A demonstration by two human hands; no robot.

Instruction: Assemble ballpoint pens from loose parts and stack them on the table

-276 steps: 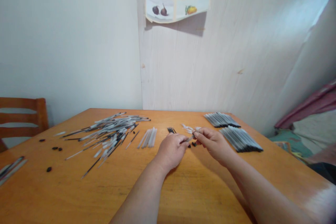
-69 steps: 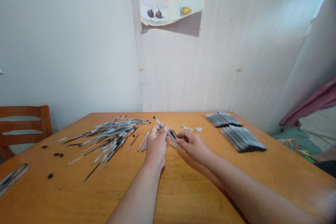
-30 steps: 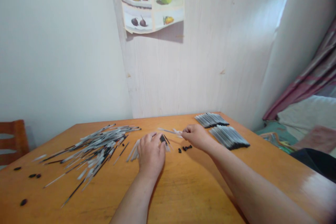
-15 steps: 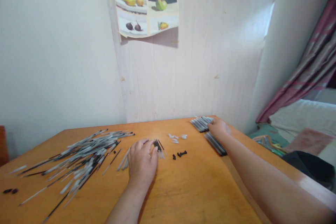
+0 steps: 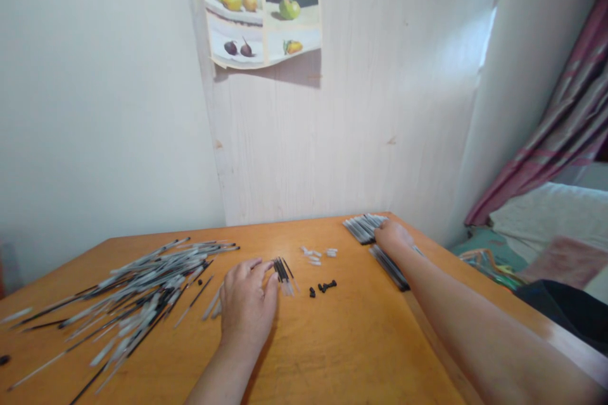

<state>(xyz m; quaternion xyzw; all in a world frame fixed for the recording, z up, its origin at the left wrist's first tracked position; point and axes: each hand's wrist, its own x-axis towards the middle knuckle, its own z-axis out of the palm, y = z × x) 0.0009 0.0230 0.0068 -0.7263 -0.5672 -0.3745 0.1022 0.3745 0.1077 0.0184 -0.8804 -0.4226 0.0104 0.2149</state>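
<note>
My left hand (image 5: 249, 299) lies palm down on the table, fingers spread and thumb apart. Its fingertips are beside a small row of thin black pen refills (image 5: 282, 271). Clear pen barrels (image 5: 211, 307) stick out partly from under its left side. Far to the right, my right hand (image 5: 394, 238) is closed at the edge of a neat row of clear pens (image 5: 365, 226). A short length of a pen (image 5: 418, 250) shows past its wrist side; the fingertips are mostly hidden. Nearer me, a second row of darker pens (image 5: 388, 267) lies just below that hand.
A large loose heap of pen parts (image 5: 142, 291) spreads over the left of the wooden table (image 5: 342, 348). Small white plugs (image 5: 313, 256) and black caps (image 5: 323, 287) lie in the middle. Fruit pictures (image 5: 261, 22) hang on the wall behind. A curtain (image 5: 536, 126) hangs at right.
The view has shifted slightly, so the table's things sit a little further left and lower. Both hands stay at nearly the same places; the left hand has drawn slightly away from the refills.
</note>
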